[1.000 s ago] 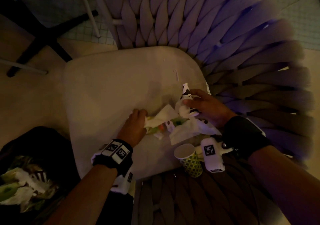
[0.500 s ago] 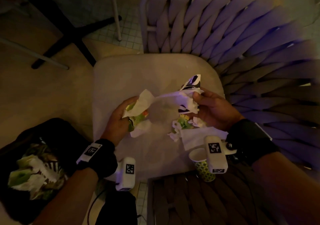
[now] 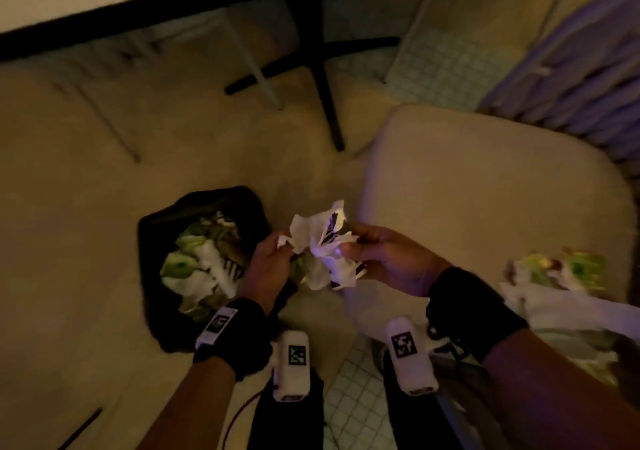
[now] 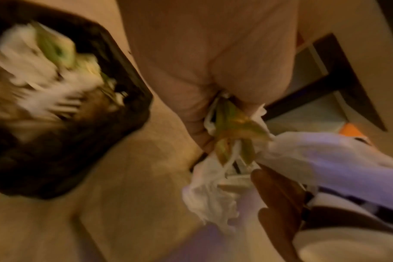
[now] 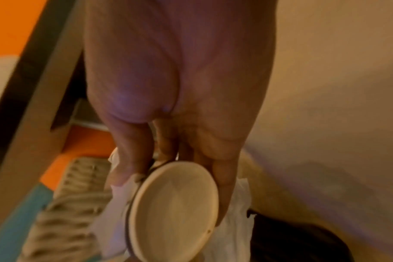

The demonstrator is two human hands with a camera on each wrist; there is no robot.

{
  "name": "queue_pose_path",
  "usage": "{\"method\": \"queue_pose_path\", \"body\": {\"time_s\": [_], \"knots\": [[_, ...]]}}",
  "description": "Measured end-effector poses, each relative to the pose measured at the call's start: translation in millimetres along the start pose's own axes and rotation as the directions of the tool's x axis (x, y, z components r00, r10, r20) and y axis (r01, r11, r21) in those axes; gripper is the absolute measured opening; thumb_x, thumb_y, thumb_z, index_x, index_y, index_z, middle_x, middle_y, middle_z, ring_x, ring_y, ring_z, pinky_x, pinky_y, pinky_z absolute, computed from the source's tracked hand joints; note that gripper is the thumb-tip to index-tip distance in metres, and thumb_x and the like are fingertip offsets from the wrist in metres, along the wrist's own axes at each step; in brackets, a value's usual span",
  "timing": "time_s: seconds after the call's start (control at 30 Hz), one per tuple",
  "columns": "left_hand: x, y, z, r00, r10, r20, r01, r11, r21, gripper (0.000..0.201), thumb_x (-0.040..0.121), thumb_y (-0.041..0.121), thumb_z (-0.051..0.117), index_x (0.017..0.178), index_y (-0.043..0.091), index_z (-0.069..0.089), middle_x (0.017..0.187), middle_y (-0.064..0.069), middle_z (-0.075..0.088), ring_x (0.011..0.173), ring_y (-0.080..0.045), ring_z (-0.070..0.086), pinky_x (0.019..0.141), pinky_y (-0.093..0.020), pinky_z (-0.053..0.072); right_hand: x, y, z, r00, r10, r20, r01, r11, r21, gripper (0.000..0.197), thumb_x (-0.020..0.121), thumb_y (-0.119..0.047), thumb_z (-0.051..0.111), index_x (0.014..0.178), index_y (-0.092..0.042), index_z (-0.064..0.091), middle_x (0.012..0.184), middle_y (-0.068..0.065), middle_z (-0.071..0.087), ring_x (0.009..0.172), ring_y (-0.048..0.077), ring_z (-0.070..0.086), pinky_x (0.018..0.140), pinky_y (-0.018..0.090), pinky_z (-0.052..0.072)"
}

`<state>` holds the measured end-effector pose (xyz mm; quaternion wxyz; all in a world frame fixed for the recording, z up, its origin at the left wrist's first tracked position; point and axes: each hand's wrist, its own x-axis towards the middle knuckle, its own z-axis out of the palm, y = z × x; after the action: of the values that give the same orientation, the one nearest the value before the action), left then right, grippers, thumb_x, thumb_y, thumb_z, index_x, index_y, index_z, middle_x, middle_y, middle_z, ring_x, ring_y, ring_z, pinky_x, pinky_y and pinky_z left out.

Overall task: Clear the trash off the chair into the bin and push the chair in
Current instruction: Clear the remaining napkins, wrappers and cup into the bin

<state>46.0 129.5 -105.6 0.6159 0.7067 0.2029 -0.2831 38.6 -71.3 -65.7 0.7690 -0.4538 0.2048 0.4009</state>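
Note:
Both hands hold a bunch of trash over the floor, between the black bin (image 3: 149, 241) and the beige chair seat (image 3: 485, 189). My left hand (image 3: 284, 245) grips crumpled white napkin and green wrapper (image 4: 231, 134) right beside the bin's near rim (image 4: 135, 88). My right hand (image 3: 349, 241) pinches white tissue (image 3: 311, 234) together with a black-and-white striped paper cup (image 3: 330, 227), whose round base (image 5: 175, 209) faces the right wrist camera. More green and white trash (image 3: 561, 273) lies on the seat's right side.
The bin holds several crumpled napkins and wrappers (image 3: 201, 266). A table's dark edge (image 3: 173, 6) and black base (image 3: 322, 78) stand behind. The chair's woven back (image 3: 588, 78) rises at upper right. Tiled floor (image 3: 356, 401) shows between my legs.
Both hands lifted the bunch of paper and wrappers off the seat and carried it left, to beside the bin. The view swung left with them.

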Motion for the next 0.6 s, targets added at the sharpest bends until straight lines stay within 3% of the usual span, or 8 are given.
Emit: {"method": "queue_pose_path", "body": {"time_s": [0.07,0.13,0.23,0.33,0.43,0.5,0.57,0.6], "knots": [[-0.3,-26.9,-57.4,0.992,-0.093,-0.089,0.091,0.995,-0.033,0.025,0.097,0.014,0.043,0.11,0.014,0.064,0.105,-0.004,0.067,0.099,-0.021,0.061,0.082,-0.033,0.051,44.7,22.9,43.9,0.998,0.066,-0.016,-0.066,0.997,-0.046,0.021,0.09,-0.003,0.053,0.107,-0.008,0.064,0.084,0.0,0.07,0.071,0.01,0.063,0.063,0.02,0.052],[2.7,-61.4,-116.6,0.967,-0.199,-0.157,0.185,0.978,-0.097,0.03,0.098,0.016,0.041,0.123,0.015,0.057,0.113,-0.007,0.066,0.102,-0.024,0.062,0.078,-0.032,0.053,90.9,49.5,80.9,0.991,0.116,-0.069,-0.124,0.984,-0.125,0.024,0.09,-0.006,0.055,0.113,-0.003,0.062,0.086,0.001,0.067,0.078,0.011,0.061,0.065,0.02,0.049],[11.6,-118.6,-195.9,0.957,-0.233,-0.174,0.215,0.97,-0.114,0.047,0.096,0.021,0.04,0.143,0.023,0.036,0.134,-0.007,0.055,0.117,-0.027,0.056,0.098,-0.048,0.047,153.0,88.4,124.8,0.974,0.163,-0.159,-0.202,0.939,-0.277,0.029,0.091,-0.016,0.057,0.117,-0.006,0.062,0.101,0.008,0.066,0.085,0.016,0.06,0.067,0.023,0.047],[27.7,-166.0,-243.2,0.945,-0.254,-0.205,0.248,0.967,-0.055,0.058,0.096,0.023,0.042,0.149,0.026,0.018,0.142,-0.004,0.045,0.122,-0.026,0.051,0.103,-0.051,0.043,197.9,122.4,154.7,0.953,0.207,-0.223,-0.275,0.899,-0.341,0.032,0.092,-0.022,0.057,0.12,-0.007,0.06,0.105,0.009,0.064,0.076,0.01,0.06,0.059,0.021,0.046],[42.1,-193.8,-260.2,0.942,-0.235,-0.239,0.231,0.972,-0.043,0.062,0.084,0.035,0.05,0.141,0.016,0.033,0.14,-0.009,0.047,0.125,-0.031,0.05,0.102,-0.051,0.044,231.6,153.6,170.9,0.932,0.216,-0.29,-0.321,0.863,-0.389,0.034,0.09,-0.024,0.059,0.118,-0.004,0.061,0.104,0.01,0.065,0.069,0.009,0.058,0.055,0.019,0.047],[48.5,-203.1,-262.7,0.94,-0.259,-0.221,0.258,0.966,-0.034,0.07,0.074,0.052,0.054,0.134,0.019,0.041,0.142,-0.011,0.044,0.128,-0.033,0.046,0.102,-0.054,0.043,244.0,165.4,178.0,0.926,0.216,-0.309,-0.337,0.843,-0.42,0.038,0.09,-0.03,0.058,0.12,-0.006,0.06,0.113,0.012,0.065,0.078,0.015,0.061,0.066,0.022,0.051],[45.3,-197.1,-260.4,0.936,-0.313,-0.161,0.32,0.947,0.02,0.085,0.072,0.07,0.059,0.143,0.039,0.024,0.157,-0.002,0.021,0.142,-0.03,0.027,0.109,-0.057,0.033,249.5,171.2,181.2,0.924,0.243,-0.295,-0.352,0.842,-0.409,0.052,0.09,-0.038,0.057,0.133,-0.01,0.049,0.134,0.012,0.055,0.107,0.024,0.059,0.09,0.035,0.049],[40.6,-191.2,-258.7,0.945,-0.299,-0.131,0.307,0.95,0.048,0.088,0.074,0.068,0.061,0.144,0.048,0.012,0.16,0.006,0.008,0.147,-0.024,0.015,0.113,-0.056,0.027,248.6,171.5,181.5,0.921,0.257,-0.293,-0.362,0.843,-0.398,0.061,0.09,-0.042,0.056,0.14,-0.011,0.039,0.143,0.01,0.046,0.122,0.026,0.051,0.098,0.036,0.045]]}}
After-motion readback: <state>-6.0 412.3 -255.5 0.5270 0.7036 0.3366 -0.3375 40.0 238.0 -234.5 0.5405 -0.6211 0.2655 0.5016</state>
